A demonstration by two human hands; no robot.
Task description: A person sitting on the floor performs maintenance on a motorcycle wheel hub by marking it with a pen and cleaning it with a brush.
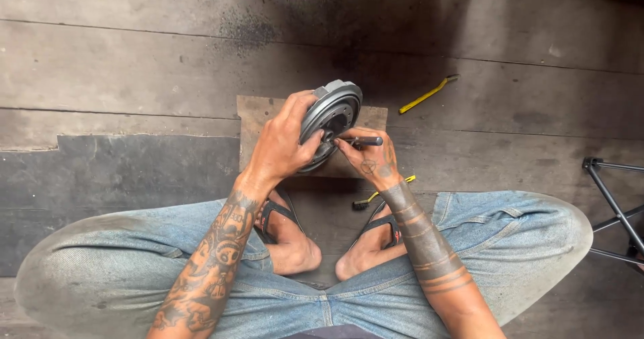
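Left hand (282, 148) grip clasping ribbed round grey metal wheel (331, 121), right hand (372, 159) grip pinching slim dark tool (362, 140)

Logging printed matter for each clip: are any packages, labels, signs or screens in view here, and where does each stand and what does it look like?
None in view: no package, label, sign or screen.
Round grey metal wheel-like part: held upright over the floor by the left hand; no sticker visible.
Dark pen-like tool: in the right hand, tip at the part's hub.
Two yellow-handled brushes: lying on the wooden floor.
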